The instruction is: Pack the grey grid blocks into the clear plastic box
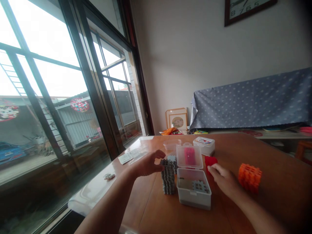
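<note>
My left hand (149,164) has its thumb and fingers curved around the top left edge of an upright stack of grey notched plastic plates (168,178). My right hand (221,175) pinches a red plastic piece (211,161), partly hidden by the fingers, just right of an open clear plastic box (193,200). A few grey plates (199,186) lie inside the box. Its hinged lid (180,157) stands tilted up at the back, with a pinkish-red block (189,156) showing through it. More grey plates (172,159) are behind the stack.
A group of orange notched plates (250,178) lies on the brown table (156,214) at the right. A white box (204,146) with a card on top and a clear tray (172,143) are farther back. Papers (126,158) and a small pale item (109,176) lie at the left by the window.
</note>
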### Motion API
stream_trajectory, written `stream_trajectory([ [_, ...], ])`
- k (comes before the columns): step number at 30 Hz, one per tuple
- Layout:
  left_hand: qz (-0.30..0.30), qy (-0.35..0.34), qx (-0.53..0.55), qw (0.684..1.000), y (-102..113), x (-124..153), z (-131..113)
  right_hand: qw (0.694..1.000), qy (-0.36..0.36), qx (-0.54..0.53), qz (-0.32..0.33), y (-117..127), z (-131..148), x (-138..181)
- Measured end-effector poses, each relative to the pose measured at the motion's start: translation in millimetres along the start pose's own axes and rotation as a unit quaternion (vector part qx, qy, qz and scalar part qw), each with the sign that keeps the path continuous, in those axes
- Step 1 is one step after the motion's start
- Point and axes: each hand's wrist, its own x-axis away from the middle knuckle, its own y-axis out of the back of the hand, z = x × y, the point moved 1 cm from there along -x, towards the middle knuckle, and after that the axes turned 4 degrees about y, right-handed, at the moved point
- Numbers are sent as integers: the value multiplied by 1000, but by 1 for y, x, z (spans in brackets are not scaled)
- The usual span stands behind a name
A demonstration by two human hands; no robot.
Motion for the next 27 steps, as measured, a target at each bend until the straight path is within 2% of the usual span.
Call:
stream_trajectory([
  [11,12,-10,11,1000,-5,-9,13,1000,0,6,2,1,5,2],
  [18,10,-27,22,999,-6,-10,13,1000,1,-3,0,-2,3,2],
  [22,-33,-48,3,998,0,-8,1,1000,-6,-9,4,-3,-1,0],
  [24,-62,-67,-11,996,1,-7,-11,1000,-4,-8,7,-3,-3,-1],
  [27,-70,-102,-22,992,-7,-8,-35,1000,0,-3,8,-4,-5,-2],
])
